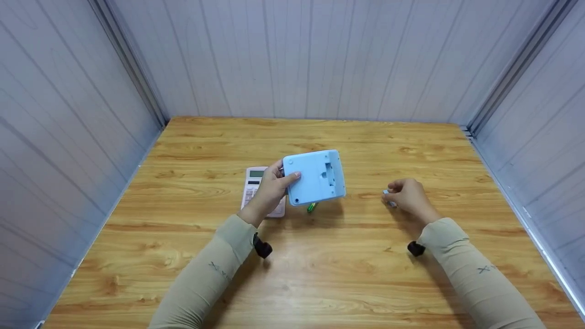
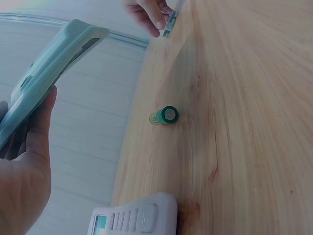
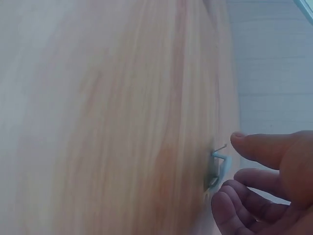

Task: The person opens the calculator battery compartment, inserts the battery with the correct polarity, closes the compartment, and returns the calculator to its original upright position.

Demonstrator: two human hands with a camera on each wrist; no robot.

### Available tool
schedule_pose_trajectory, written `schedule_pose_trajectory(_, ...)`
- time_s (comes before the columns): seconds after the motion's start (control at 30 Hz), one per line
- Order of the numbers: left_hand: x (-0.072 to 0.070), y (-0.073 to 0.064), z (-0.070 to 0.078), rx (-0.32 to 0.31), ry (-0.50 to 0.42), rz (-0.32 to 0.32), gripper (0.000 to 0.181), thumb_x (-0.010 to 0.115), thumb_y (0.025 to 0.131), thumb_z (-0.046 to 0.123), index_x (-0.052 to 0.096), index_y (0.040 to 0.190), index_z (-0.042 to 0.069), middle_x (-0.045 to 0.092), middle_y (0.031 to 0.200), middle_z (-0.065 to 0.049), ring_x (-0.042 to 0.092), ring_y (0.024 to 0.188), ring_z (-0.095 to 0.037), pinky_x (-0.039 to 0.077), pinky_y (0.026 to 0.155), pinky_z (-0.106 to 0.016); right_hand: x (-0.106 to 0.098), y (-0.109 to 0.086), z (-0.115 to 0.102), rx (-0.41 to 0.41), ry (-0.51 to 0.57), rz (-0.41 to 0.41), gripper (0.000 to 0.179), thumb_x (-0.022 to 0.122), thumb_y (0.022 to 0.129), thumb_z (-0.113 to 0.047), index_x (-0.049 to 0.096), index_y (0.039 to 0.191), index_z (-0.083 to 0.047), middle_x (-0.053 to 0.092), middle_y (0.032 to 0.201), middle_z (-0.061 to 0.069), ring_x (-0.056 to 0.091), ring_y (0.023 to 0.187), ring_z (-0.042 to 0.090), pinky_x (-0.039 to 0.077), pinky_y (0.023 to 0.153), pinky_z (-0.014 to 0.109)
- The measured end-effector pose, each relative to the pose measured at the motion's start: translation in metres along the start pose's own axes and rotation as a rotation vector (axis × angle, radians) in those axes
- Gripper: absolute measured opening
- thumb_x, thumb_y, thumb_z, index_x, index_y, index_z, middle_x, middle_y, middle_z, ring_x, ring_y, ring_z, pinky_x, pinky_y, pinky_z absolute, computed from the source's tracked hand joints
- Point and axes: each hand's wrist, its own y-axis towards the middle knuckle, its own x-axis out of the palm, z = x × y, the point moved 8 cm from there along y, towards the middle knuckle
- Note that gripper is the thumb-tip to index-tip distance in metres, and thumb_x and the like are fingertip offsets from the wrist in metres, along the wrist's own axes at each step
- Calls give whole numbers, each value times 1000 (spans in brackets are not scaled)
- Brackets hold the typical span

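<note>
My left hand (image 1: 273, 187) grips a light blue calculator (image 1: 311, 178) by its left edge, thumb on the back. Its back faces me, with an uncovered battery slot (image 1: 329, 174) near the right end. In the left wrist view the calculator (image 2: 49, 73) is seen edge-on, raised off the table. At the right, my right hand (image 1: 409, 196) hovers over a small light blue battery cover (image 1: 390, 199) on the table. The right wrist view shows the cover (image 3: 221, 169) just past the fingertips, with thumb and fingers apart; whether a finger touches it is unclear.
A pink calculator (image 1: 249, 188) lies face up, partly under my left hand. A green battery (image 1: 312, 207) lies on the wooden table (image 1: 292, 274) beneath the raised calculator. Pale panel walls (image 1: 292, 59) enclose the table at the back and both sides.
</note>
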Motion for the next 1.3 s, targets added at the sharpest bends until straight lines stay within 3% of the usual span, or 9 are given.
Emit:
schedule_pose_trajectory(0.2,-4,-2,3,20,5,6,49,64,109,8,50,156,3,65,150,-20,66,137,-37,60,106,-52,-1,0,-9,-40,-7,15,51,76,102,-19,63,143,9,69,112,17,63,97,24,54,82,31)
schedule_pose_trajectory(0.53,-15,-4,5,27,1,30,47,62,109,6,50,155,1,65,150,-23,65,138,-39,61,106,-50,16,2,-23,-57,34,-5,52,78,101,-20,63,143,9,66,108,14,58,88,21,51,73,28)
schedule_pose_trajectory(0.77,-31,-7,4,4,24,74,48,63,110,10,50,156,5,64,151,-21,65,139,-38,61,106,-48,31,2,-39,-89,38,-9,51,79,100,-19,65,141,7,67,104,13,58,83,19,51,70,28)
schedule_pose_trajectory(1.07,-54,-12,11,51,75,99,46,61,110,8,51,154,1,65,148,-24,68,134,-38,63,103,-45,53,4,-59,-110,67,-56,47,80,99,-16,66,139,6,67,102,13,59,79,17,52,67,25)
schedule_pose_trajectory(1.3,-72,-21,13,14,63,127,47,61,111,12,50,156,6,64,150,-20,67,136,-35,62,104,-43,68,5,-73,-134,54,-75,46,83,97,-16,69,136,5,70,100,12,58,78,16,50,65,24)
